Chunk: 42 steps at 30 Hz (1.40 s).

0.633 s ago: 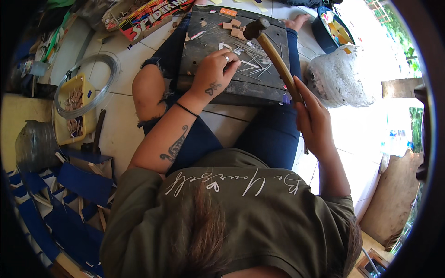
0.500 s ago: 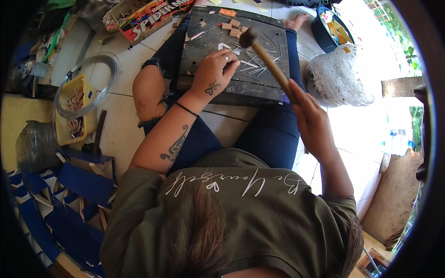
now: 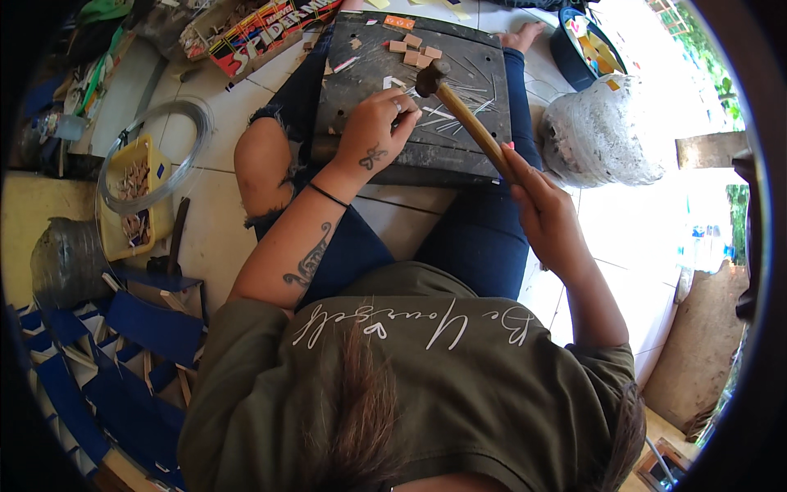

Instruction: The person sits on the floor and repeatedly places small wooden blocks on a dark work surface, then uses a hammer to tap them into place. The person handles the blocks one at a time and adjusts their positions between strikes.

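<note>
My right hand (image 3: 541,201) grips the lower end of the wooden handle of a hammer (image 3: 475,127). The dark hammer head lies just beyond and right of my left fingertips, over the board. On the dark low board (image 3: 348,98) between my legs rests my left hand (image 3: 381,127), its fingers pinched together. What they hold, if anything, is too small to make out. Thin metal rods (image 3: 482,82) lie scattered across the right half of the board, partly behind the hammer. Several small wooden blocks (image 3: 412,45) sit together farther back.
At the left stand a coil of wire (image 3: 205,131) and a yellow basket (image 3: 160,221) holding small wood pieces. Blue panelled items (image 3: 152,324) are piled at lower left. A printed box (image 3: 270,41) is at the back; a dark tub (image 3: 566,61) and a grey-white bulky container (image 3: 602,135) stand right.
The hammer head has come down and slightly left toward my left fingertips, swung by my right hand. My left hand stays nearly in place, still pinched.
</note>
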### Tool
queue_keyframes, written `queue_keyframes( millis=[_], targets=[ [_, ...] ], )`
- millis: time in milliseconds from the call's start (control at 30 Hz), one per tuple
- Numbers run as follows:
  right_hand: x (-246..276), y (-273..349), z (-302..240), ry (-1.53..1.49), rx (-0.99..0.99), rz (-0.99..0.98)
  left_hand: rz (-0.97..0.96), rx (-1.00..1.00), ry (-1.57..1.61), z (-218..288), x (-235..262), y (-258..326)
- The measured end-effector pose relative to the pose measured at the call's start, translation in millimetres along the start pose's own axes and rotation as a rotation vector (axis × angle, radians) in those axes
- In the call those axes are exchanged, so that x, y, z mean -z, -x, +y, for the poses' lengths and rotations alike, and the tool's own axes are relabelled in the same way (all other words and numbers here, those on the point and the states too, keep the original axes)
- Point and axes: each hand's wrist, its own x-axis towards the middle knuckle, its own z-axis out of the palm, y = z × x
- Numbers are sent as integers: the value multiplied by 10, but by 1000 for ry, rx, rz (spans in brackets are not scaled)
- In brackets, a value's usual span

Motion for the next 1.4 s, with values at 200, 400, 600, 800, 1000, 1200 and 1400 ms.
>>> queue_keyframes(
  millis=[200, 400, 600, 800, 1000, 1200, 1400],
  targets=[
    [-29, 19, 9, -24, -13, -5, -5, 23, 4, 3, 1, 7],
    [-20, 29, 32, -39, -9, 26, -25, 62, 7, 9, 6, 6],
    [-28, 34, 38, 4, 22, 18, -12, 44, 17, 5, 3, 10],
    [11, -9, 66, 53, 35, 7, 18, -9, 7, 12, -3, -8],
    [-14, -19, 99, -10, -8, -31, 0, 17, 23, 14, 1, -4],
    [-45, -8, 69, -41, -1, -53, -27, 19, -46, 17, 27, -7],
    [-48, -8, 85, -82, 32, -17, -25, 54, -36, 29, 22, 5]
  ],
)
